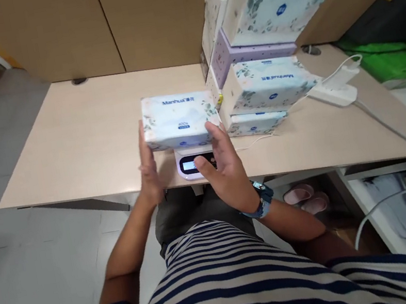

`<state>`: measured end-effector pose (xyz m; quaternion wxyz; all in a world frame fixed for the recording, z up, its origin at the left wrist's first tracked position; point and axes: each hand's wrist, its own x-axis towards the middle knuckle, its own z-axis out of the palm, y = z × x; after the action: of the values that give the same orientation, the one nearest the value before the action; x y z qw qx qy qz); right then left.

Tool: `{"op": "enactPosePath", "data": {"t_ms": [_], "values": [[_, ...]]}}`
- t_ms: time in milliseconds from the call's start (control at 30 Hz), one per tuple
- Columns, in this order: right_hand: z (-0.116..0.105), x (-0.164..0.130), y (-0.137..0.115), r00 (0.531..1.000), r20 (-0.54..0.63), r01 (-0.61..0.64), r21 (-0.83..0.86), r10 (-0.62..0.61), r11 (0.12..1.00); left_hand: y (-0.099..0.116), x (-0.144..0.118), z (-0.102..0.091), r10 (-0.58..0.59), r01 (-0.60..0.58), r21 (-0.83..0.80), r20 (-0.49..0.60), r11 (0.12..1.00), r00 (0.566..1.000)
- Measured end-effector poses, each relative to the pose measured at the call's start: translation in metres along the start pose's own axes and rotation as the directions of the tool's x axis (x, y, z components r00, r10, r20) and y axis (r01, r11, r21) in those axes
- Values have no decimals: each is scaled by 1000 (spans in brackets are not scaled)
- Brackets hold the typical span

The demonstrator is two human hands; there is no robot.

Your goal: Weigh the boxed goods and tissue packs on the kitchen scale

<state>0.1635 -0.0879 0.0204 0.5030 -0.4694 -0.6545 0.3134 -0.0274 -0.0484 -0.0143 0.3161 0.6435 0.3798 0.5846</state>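
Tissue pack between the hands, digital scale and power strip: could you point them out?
Manhua tissue pack [179, 116]: head view, its printed face.
Digital scale [189, 166]: head view, its lit display.
Power strip [334, 94]: head view, its white casing.

"Manhua漫花" is printed on the tissue pack [175, 115] above the scale [185, 177], with "400" plus an unclear character lower down. The same brand name is shown on the middle stacked pack [273, 90] and, partly, "Manhua" on the top pack [277, 18]; scale digits can't be read.
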Motion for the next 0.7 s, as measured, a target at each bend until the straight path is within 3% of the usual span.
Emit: {"op": "enactPosePath", "data": {"t_ms": [100,167,233,333,400,467,533,600,700], "values": [[28,14,-21,989,90,122,-57,-117,991,14,10,-44,30,-23,69,-107,997,994],[54,25,-24,982,118,154,-80,-144,985,18,15,-76,-35,57,113,-188,992,982],[82,33,-19,981,167,116,-91,-100,989,19,16,-101,-143,194,130,-324,972,935],[117,37,-6,950,313,55,-160,-2,986,19,12,-120,-266,364,125,-475,923,839],[125,34,1,927,374,100,-199,-18,975,19,9,-122,-237,375,213,-480,902,845],[117,25,4,924,349,228,-177,-155,958,19,9,-119,-139,295,416,-365,860,920],[95,15,6,896,234,415,-138,-378,899,18,13,-116,-98,156,631,-126,760,987],[63,7,12,806,54,590,-161,-590,791,13,23,-113,-142,27,767,84,641,986],[7,1,33,638,-212,674,-310,-740,670,2,42,-111,-169,-59,844,174,534,970]]}}
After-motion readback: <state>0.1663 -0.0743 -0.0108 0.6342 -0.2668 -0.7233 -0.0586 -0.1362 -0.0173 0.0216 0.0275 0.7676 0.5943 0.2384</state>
